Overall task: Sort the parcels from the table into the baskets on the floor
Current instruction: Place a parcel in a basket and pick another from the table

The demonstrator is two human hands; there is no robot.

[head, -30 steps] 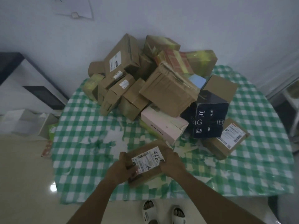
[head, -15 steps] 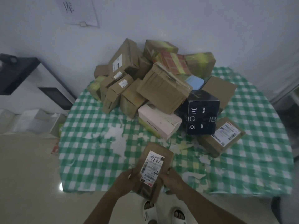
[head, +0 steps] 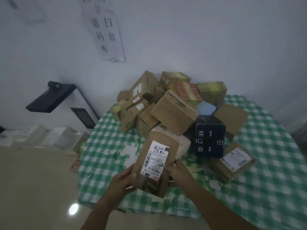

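Both hands held one brown parcel (head: 154,163) up over the near edge of the table (head: 265,188), its white label (head: 155,159) facing the camera. The left hand (head: 123,179) grasped the lower left side, and the right hand (head: 178,172) grasped the lower right edge, so the parcel rose above and between the grip. The step looked like reading the label; it would go best with the parcel held steady and square to the eyes before a basket was chosen. No basket was in view.
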